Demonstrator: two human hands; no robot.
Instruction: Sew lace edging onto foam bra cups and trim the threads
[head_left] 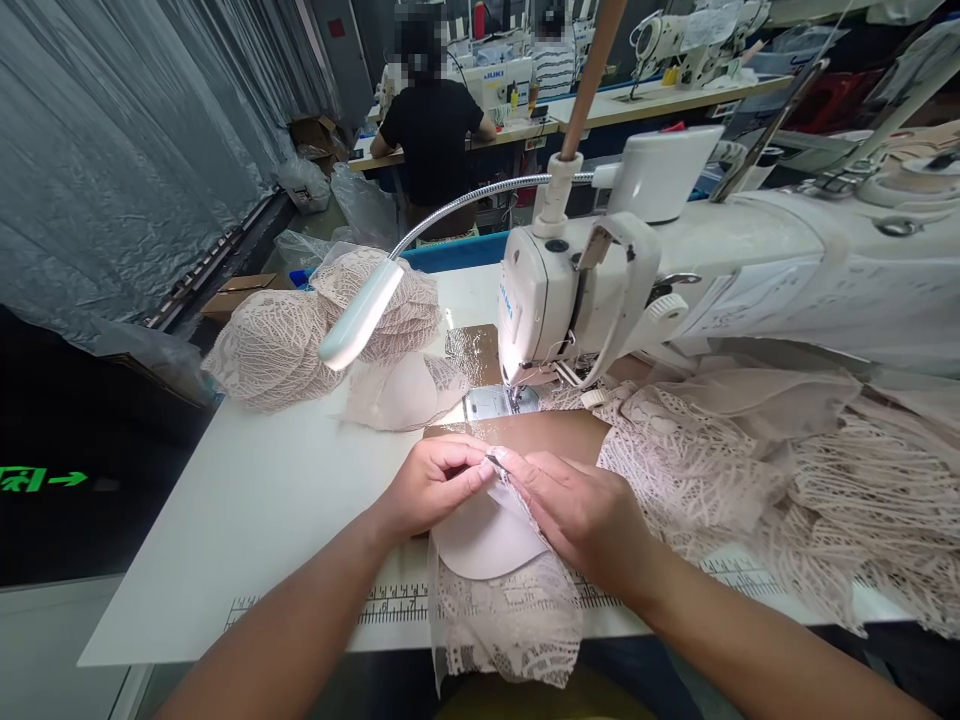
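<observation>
My left hand and my right hand meet in front of the sewing machine, fingertips pinched together on the top edge of a beige foam cup with lace. The cup lies on the table, and its lace trim hangs over the front edge. Both hands are closed on the piece, just short of the needle plate.
A stack of finished lace cups sits at the left under a gooseneck lamp. A heap of lace pieces fills the right side. A ruler strip runs along the table's front edge. A person in black sits at a machine behind.
</observation>
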